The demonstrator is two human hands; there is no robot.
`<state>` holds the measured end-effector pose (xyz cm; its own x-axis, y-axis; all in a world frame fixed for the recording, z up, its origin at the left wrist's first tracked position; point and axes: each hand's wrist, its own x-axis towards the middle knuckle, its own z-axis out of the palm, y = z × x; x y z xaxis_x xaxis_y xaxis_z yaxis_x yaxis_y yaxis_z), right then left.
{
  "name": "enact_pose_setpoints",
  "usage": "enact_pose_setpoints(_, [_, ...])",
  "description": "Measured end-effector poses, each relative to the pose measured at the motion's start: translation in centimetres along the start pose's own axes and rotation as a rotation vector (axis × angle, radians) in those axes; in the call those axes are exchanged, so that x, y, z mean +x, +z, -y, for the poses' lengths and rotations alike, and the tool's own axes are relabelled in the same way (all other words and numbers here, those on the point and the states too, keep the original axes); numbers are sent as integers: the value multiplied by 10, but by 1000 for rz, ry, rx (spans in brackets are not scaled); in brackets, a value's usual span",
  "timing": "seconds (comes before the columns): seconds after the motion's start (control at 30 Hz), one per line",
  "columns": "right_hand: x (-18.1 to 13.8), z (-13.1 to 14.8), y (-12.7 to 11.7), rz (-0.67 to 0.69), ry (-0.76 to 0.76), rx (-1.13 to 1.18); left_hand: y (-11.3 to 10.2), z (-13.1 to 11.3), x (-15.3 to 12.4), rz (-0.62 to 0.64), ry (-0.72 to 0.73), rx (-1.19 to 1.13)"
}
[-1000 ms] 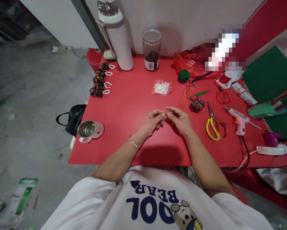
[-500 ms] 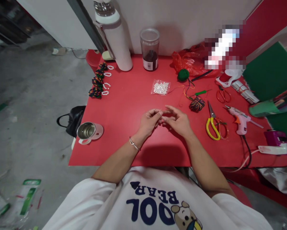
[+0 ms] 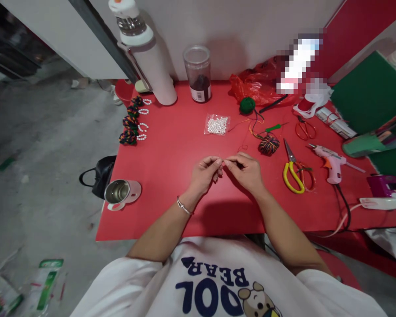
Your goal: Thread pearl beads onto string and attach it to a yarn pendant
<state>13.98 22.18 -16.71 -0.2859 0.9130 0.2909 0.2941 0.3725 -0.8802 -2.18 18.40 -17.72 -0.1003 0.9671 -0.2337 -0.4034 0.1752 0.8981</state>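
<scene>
Over the middle of the red table [image 3: 171, 176], my left hand [image 3: 205, 174] and my right hand [image 3: 246, 169] meet fingertip to fingertip. Both are closed in a pinch. Whatever lies between the fingers is too small to make out. Beyond them rests a clear bag of white beads [image 3: 217, 125]. Right of that bag are a green yarn ball [image 3: 247, 105], a multicolored yarn ball [image 3: 268, 144] and a green-handled crochet hook [image 3: 273, 128]. Several dark multicolored yarn pieces [image 3: 130, 122], with white bead loops [image 3: 142, 127] beside them, line the table's left edge.
Yellow-handled scissors [image 3: 293, 176], red-handled scissors [image 3: 305, 129] and a pink glue gun [image 3: 331, 163] lie to the right. A metal mug [image 3: 123, 193] stands at left. A white flask [image 3: 151, 66] and a clear jar [image 3: 198, 75] stand at the back.
My right fingers, spread before, have closed into a pinch against the left fingertips. The camera view has shifted slightly; the objects on the table look unmoved.
</scene>
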Motion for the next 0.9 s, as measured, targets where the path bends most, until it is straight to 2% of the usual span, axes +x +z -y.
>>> enact_pose_setpoints(0.13, [-1,2,4,-80,113,150,1,2,1,14,-26,-32])
enact_pose_setpoints(0.27, [-4,2,13,-41,312,462,2,4,2,25,-32,-41])
enact_pose_setpoints(0.33, [-6,3,17,-20,350,538,2,4,2,24,-27,-43])
enact_pose_setpoints(0.5, [-7,6,20,-25,355,563,3,3,2,22,-21,-31])
enact_pose_setpoints(0.9, [-6,9,14,-27,329,431,5,0,0,26,-8,23])
